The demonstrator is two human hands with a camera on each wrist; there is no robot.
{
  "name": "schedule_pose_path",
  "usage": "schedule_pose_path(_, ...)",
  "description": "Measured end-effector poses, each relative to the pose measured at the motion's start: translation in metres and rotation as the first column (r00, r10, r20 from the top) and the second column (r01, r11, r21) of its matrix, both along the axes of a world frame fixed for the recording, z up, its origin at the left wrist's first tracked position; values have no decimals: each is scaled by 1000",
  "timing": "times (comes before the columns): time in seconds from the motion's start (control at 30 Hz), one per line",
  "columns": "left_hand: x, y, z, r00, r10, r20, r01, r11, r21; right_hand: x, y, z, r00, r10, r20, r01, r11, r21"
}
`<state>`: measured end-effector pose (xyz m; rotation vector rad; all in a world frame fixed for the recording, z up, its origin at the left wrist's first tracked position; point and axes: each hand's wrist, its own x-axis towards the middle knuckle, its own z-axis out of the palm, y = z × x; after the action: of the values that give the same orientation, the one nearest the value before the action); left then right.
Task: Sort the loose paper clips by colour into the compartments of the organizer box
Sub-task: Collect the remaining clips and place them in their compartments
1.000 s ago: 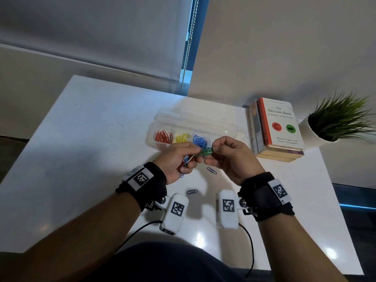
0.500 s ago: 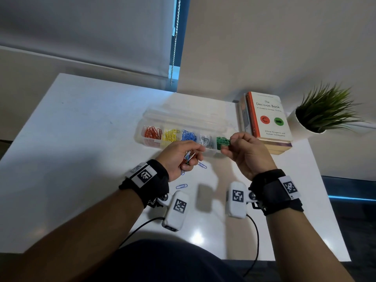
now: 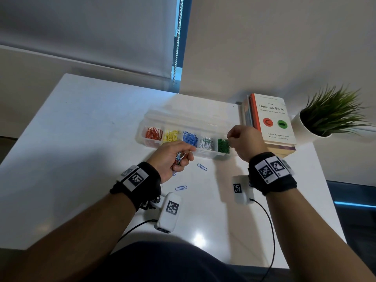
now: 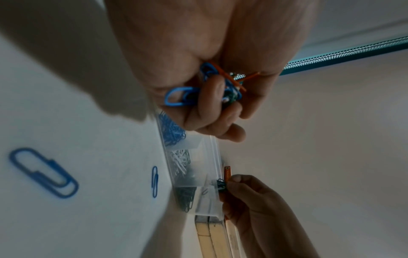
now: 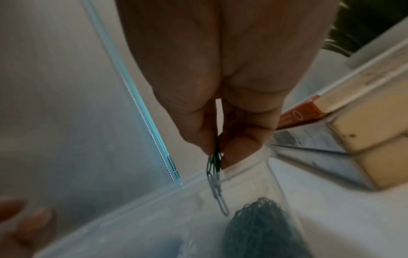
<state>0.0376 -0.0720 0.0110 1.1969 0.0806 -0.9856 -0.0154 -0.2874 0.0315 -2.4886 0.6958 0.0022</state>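
Table: a white table (image 3: 85, 127) is seen below a drawn blind (image 3: 87, 31) and a plain wall (image 3: 274, 43).
Far right corner: books (image 3: 270, 121) and a potted plant (image 3: 325, 119) are placed.
Organizer box: the organizer box (image 3: 205, 154) is set mid-table, toward the far edge.
Left hand: mixed clips (image 4: 183, 97) are gripped by the left hand (image 3: 173, 157).
Right hand: green clips (image 5: 213, 162) are pinched by the right hand (image 3: 246, 141) over the box's right-end compartment.

Organizer box (image 3: 205, 154): clear, open, five compartments holding red, yellow, blue, white and green clips. Green clips (image 5: 213, 162): pinched above the green compartment, apparently several. Mixed bunch (image 4: 212, 87): held. Blue clips (image 3: 202, 167): loose on worktop.
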Motion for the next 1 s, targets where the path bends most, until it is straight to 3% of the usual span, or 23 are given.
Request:
schedule_pose_path(0.1,2,0,0,1000,7,5,-7,1000,4,12,4,8,995,86,-50,-93,981,-170)
schedule_pose_path(0.17,4,0,0,1000,14,4,-14,1000,10,22,9,10,987,143,-74,-155,971,-182)
schedule_pose_path(0.27,8,1,-2,1000,26,5,-26,1000,17,41,23,6,943,220,-248,-275,937,-214)
schedule_pose_path(0.47,14,5,-7,999,31,16,-31,999,24,61,44,-1,801,252,-543,-514,756,-407)
schedule_pose_path(0.6,15,7,-9,999,28,29,-30,999,41,68,51,0,716,278,-640,-627,658,-417)
schedule_pose_path(0.67,16,7,-9,999,19,31,-21,999,41,69,49,0,712,282,-643,-629,663,-405)
schedule_pose_path(0.77,17,7,-10,999,12,39,-13,999,35,70,40,-1,768,279,-577,-555,739,-382)
schedule_pose_path(0.9,18,6,-9,999,3,40,-3,1000,11,64,10,20,923,217,-319,-294,931,-217)
schedule_pose_path(1.0,18,-1,-4,1000,7,30,-6,1000,-15,48,-16,38,974,108,-200,-140,979,-150)
